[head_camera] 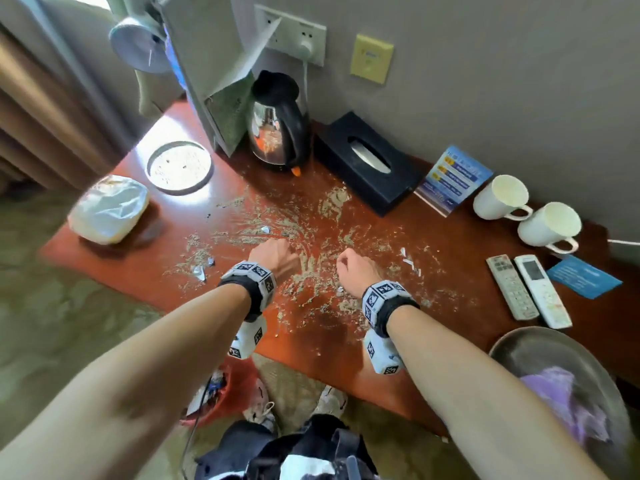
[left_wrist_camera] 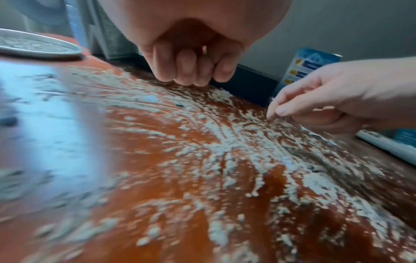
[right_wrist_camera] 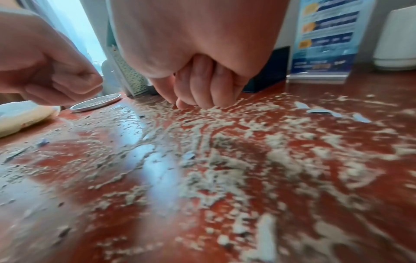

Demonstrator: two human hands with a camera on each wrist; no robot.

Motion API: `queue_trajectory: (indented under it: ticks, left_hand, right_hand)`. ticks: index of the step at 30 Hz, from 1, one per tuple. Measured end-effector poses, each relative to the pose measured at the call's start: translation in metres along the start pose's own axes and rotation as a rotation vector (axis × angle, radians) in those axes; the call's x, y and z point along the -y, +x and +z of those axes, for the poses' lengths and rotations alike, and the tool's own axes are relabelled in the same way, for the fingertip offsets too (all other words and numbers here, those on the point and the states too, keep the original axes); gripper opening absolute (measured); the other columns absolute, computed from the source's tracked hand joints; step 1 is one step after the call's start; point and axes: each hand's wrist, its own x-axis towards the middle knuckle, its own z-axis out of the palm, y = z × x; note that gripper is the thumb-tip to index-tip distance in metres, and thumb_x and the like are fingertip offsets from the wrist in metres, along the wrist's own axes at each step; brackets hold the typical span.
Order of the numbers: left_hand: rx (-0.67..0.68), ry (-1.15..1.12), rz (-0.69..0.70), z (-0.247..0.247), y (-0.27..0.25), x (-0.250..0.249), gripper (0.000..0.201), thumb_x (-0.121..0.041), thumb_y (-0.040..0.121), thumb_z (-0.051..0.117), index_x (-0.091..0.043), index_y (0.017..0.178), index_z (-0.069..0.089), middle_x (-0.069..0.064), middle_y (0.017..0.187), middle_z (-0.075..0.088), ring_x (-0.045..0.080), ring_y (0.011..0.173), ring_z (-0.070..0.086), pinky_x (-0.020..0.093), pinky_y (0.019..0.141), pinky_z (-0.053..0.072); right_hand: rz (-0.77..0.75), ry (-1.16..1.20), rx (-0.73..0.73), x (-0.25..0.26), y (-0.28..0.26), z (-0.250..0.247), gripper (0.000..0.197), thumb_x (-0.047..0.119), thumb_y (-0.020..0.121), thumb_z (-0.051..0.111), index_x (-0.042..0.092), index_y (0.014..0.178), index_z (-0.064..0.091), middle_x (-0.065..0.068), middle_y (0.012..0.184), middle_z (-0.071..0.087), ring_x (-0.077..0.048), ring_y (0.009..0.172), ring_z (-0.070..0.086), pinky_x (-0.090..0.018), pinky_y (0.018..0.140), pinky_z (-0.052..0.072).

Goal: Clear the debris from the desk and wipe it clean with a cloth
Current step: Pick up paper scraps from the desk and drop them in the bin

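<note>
Two mugs [head_camera: 498, 199], two remotes [head_camera: 512, 287] at desk's [head_camera: 398, 358] right edge; left hand [head_camera: 273, 252] fisted empty, right hand [head_camera: 356, 271] fingertips bunched on debris [head_camera: 308, 271].

Ahead of you a shiny steel electric kettle with black lid [head_camera: 277, 123], beside it a black rectangular tissue box [head_camera: 367, 161], a blue printed sign in a clear stand [head_camera: 453, 178], two white ceramic mugs [head_camera: 500, 197], two pale remote controls [head_camera: 528, 289], a round metal tray [head_camera: 179, 167] to your left.

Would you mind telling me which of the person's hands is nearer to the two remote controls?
Right. The right hand hovers mid-desk, with the remote controls off to its right; the left hand is farther left, beyond it.
</note>
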Motion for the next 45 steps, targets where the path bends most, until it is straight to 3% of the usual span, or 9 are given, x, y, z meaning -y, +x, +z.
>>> queue_trajectory:
  ticks: [5,8,10,13,19,30,37,41,45]
  left_hand:
    - [-0.100,-0.047,-0.074,-0.013,-0.016,0.063,0.035,-0.030,0.092,0.041,-0.017,0.060,0.043,-0.001,0.054,0.043,0.016,0.047,0.038,0.020,0.047,0.035]
    - [-0.085,-0.003,-0.076,-0.021,-0.027,0.101,0.040,-0.040,0.089,0.049,-0.019,0.055,0.049,-0.003,0.053,0.050,0.016,0.047,0.044,0.020,0.049,0.040]
    - [-0.082,0.044,-0.097,-0.025,-0.030,0.123,0.034,-0.043,0.087,0.053,-0.018,0.065,0.063,0.000,0.068,0.064,0.018,0.059,0.057,0.024,0.057,0.047]
    - [-0.125,0.092,-0.119,-0.024,-0.032,0.154,0.027,-0.045,0.091,0.052,-0.028,0.100,0.070,0.001,0.103,0.071,0.024,0.090,0.066,0.031,0.078,0.053]
    - [-0.147,0.112,-0.100,-0.020,-0.027,0.188,0.028,-0.053,0.097,0.046,-0.038,0.115,0.061,-0.001,0.114,0.069,0.024,0.101,0.065,0.032,0.080,0.050]
    - [-0.090,0.036,-0.042,-0.021,-0.022,0.215,0.019,-0.040,0.091,0.056,-0.041,0.110,0.060,0.002,0.093,0.070,0.023,0.080,0.060,0.030,0.074,0.050]
    - [-0.003,0.078,0.033,-0.026,-0.021,0.215,0.027,-0.042,0.092,0.058,-0.037,0.118,0.055,-0.005,0.075,0.054,0.020,0.075,0.055,0.027,0.068,0.047]
    - [-0.002,0.157,0.068,-0.024,-0.021,0.210,0.031,-0.050,0.092,0.056,-0.033,0.118,0.051,-0.006,0.077,0.053,0.019,0.072,0.051,0.027,0.065,0.044]
    - [-0.018,0.222,0.079,-0.022,-0.020,0.209,0.030,-0.053,0.093,0.053,-0.033,0.116,0.050,-0.003,0.088,0.067,0.018,0.070,0.052,0.026,0.061,0.042]
  right_hand:
    - [-0.035,-0.011,-0.006,0.049,0.013,0.026,0.020,0.024,0.098,0.044,0.020,0.114,0.055,-0.006,0.098,0.066,-0.026,0.085,0.055,-0.032,0.074,0.040]
    - [-0.042,-0.032,0.004,0.077,0.018,0.042,0.022,0.023,0.097,0.047,0.021,0.118,0.053,-0.004,0.094,0.066,-0.027,0.088,0.059,-0.033,0.076,0.040]
    - [-0.049,-0.029,0.009,0.093,0.024,0.050,0.024,0.022,0.097,0.049,0.020,0.120,0.051,-0.004,0.093,0.065,-0.028,0.089,0.061,-0.037,0.082,0.046]
    - [-0.047,0.005,-0.014,0.112,0.039,0.063,0.027,0.018,0.096,0.051,0.018,0.123,0.050,-0.003,0.083,0.059,-0.025,0.078,0.055,-0.036,0.074,0.045]
    - [-0.001,0.000,-0.091,0.137,0.064,0.069,0.028,0.017,0.098,0.050,0.018,0.126,0.049,-0.008,0.097,0.064,-0.027,0.087,0.054,-0.033,0.078,0.040]
    - [0.027,-0.126,-0.162,0.157,0.093,0.076,0.016,0.026,0.103,0.041,0.015,0.113,0.046,-0.007,0.093,0.066,-0.026,0.080,0.052,-0.034,0.072,0.038]
    - [0.040,-0.146,-0.161,0.164,0.097,0.077,0.015,0.024,0.104,0.040,0.013,0.111,0.047,-0.010,0.096,0.066,-0.027,0.081,0.052,-0.039,0.080,0.044]
    - [0.021,-0.170,-0.165,0.164,0.096,0.076,0.015,0.023,0.104,0.039,0.013,0.111,0.047,-0.009,0.093,0.065,-0.027,0.079,0.053,-0.036,0.074,0.042]
    - [0.019,-0.168,-0.161,0.164,0.095,0.076,0.016,0.016,0.102,0.036,0.013,0.112,0.048,-0.008,0.092,0.062,-0.027,0.083,0.051,-0.038,0.079,0.041]
